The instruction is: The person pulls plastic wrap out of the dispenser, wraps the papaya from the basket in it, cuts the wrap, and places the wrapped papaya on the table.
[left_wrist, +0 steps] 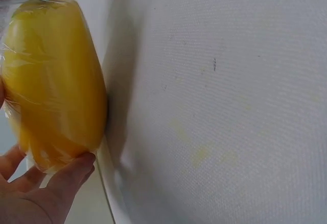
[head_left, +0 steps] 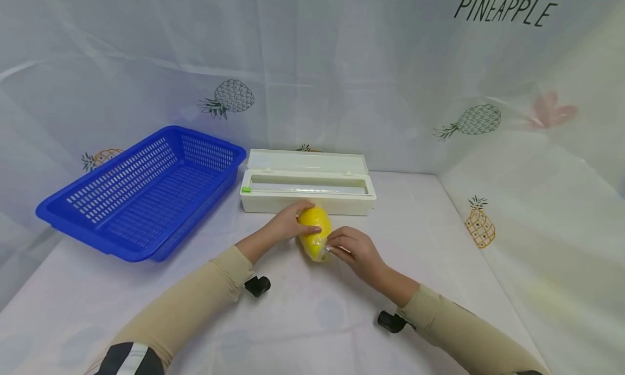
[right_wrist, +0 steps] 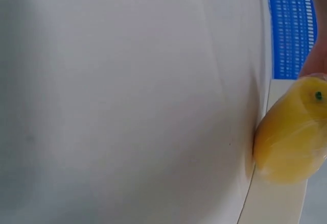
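A smooth, oblong yellow fruit (head_left: 314, 217), with a small green stem spot at one end, is wrapped in clear plastic film (left_wrist: 30, 55). My left hand (head_left: 285, 224) grips its far end, thumb on the near side and fingers round the back. At the fruit's near end, my right hand (head_left: 358, 253) pinches a gathered bit of the film between thumb and fingers. The fruit (right_wrist: 291, 137) hides part of the left hand in the right wrist view. Only a little of the right hand shows, at the top left corner of the left wrist view.
Just behind the fruit stands a white film dispenser box (head_left: 312, 205), lid raised, with a roll (head_left: 307, 188) inside and a green tab at its left. A blue plastic basket (head_left: 161, 201) sits at the left. White pineapple-print cloth (head_left: 342, 114) hangs at the back and right.
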Demonstrator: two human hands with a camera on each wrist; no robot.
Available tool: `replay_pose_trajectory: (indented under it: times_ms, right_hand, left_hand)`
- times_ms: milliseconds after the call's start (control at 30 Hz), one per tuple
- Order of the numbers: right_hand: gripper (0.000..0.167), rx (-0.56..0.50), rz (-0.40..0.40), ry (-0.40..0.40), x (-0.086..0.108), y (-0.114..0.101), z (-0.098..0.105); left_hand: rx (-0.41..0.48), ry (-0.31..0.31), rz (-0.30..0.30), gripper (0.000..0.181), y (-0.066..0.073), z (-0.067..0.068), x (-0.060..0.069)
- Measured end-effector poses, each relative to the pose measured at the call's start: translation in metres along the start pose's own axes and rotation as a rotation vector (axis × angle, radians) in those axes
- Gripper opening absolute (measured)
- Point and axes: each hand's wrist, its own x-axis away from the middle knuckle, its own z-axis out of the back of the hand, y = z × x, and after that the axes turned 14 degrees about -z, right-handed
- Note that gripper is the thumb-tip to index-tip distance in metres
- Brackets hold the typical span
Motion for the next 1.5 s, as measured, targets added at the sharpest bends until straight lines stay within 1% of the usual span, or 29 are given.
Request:
replay_pose_trajectory:
  times_ms: [67, 100, 200, 267, 367, 467, 600, 700, 767, 833, 900, 1000, 1100, 1200, 1300, 1367, 1500]
  right_hand:
    - [0.009, 0.000, -0.052, 0.017, -0.002, 0.002, -0.002]
    - [0.007, 0.003, -0.082, 0.023, -0.003, 0.002, -0.003]
    - [0.016, 0.022, -0.174, 0.029, -0.007, 0.004, -0.005]
    - [0.019, 0.035, -0.256, 0.013, -0.009, 0.005, -0.007]
    - [0.023, 0.025, -0.379, -0.019, -0.013, 0.007, -0.009]
    - [0.024, -0.016, -0.469, -0.050, -0.015, 0.011, -0.012]
    - [0.024, -0.085, -0.555, -0.087, -0.016, 0.016, -0.015]
    - [0.023, -0.146, -0.622, -0.121, -0.018, 0.018, -0.015]
    - [0.024, -0.183, -0.665, -0.148, -0.019, 0.019, -0.014]
    - [0.024, -0.217, -0.699, -0.173, -0.021, 0.019, -0.012]
    - [0.025, -0.240, -0.725, -0.195, -0.023, 0.019, -0.009]
    - [0.025, -0.254, -0.765, -0.222, -0.025, 0.018, -0.007]
    - [0.024, -0.257, -0.802, -0.245, -0.026, 0.019, -0.005]
    - [0.025, -0.266, -0.846, -0.254, -0.027, 0.022, -0.006]
    - [0.025, -0.303, -0.884, -0.244, -0.026, 0.026, -0.007]
    - [0.024, -0.331, -0.900, -0.230, -0.025, 0.029, -0.009]
    - [0.023, -0.356, -0.918, -0.201, -0.022, 0.033, -0.012]
  left_hand:
    - [0.005, -0.003, 0.001, 0.071, 0.000, 0.000, 0.000]
    - [0.007, -0.004, 0.001, 0.071, 0.000, 0.000, 0.000]
    - [0.014, -0.008, -0.002, 0.072, -0.001, 0.000, 0.000]
    - [0.020, -0.009, -0.007, 0.072, -0.001, 0.000, 0.001]
    - [0.028, -0.006, -0.019, 0.072, -0.004, 0.000, 0.003]
    - [0.045, -0.002, -0.025, 0.071, -0.006, 0.000, 0.004]
    - [0.098, -0.002, -0.030, 0.069, -0.008, -0.001, 0.006]
    - [0.136, -0.007, -0.044, 0.063, -0.010, -0.001, 0.007]
    - [0.140, -0.013, -0.049, 0.063, -0.010, -0.001, 0.008]
    - [0.136, -0.022, -0.054, 0.069, -0.009, -0.001, 0.009]
    - [0.124, -0.031, -0.063, 0.079, -0.007, -0.002, 0.009]
    - [0.108, -0.045, -0.078, 0.096, -0.002, -0.004, 0.010]
    - [0.086, -0.055, -0.094, 0.105, 0.001, -0.006, 0.012]
    - [0.063, -0.062, -0.110, 0.107, 0.000, -0.008, 0.011]
    - [0.061, -0.059, -0.123, 0.105, -0.005, -0.008, 0.010]
    - [0.068, -0.067, -0.130, 0.103, -0.009, -0.007, 0.009]
    - [0.113, -0.086, -0.149, 0.098, -0.015, -0.007, 0.010]
